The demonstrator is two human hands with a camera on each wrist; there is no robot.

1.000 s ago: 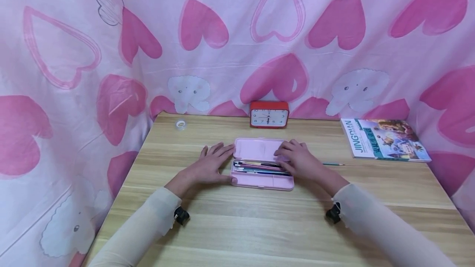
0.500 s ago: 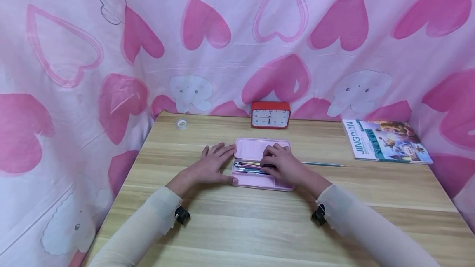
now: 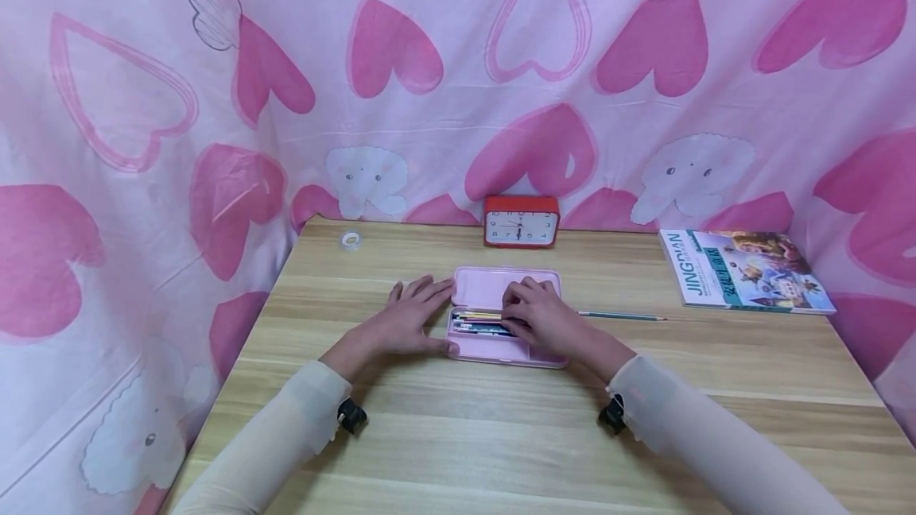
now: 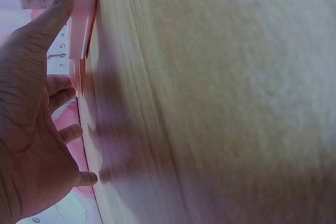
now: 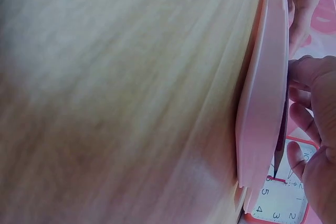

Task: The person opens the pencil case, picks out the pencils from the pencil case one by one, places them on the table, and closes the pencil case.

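Blurry wrist views (head view sharper).

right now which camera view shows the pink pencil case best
The head view, showing the pink pencil case open from above, though the right hand covers part. Left wrist view shows only one cut-off end; right wrist view, mostly its outer wall.

1. You've 2: L hand (image 3: 397,326), R hand (image 3: 549,322).
2. Pencil case (image 3: 490,348) x1.
3. Pencil (image 3: 624,315) R of case: x1.
4. In-case pencils (image 3: 481,325): several, exact ct unclear.
5. Clock (image 3: 520,225) x1, far.
6. Tape roll (image 3: 351,245) x1, far L.
7. Book (image 3: 747,270) x1, far R.
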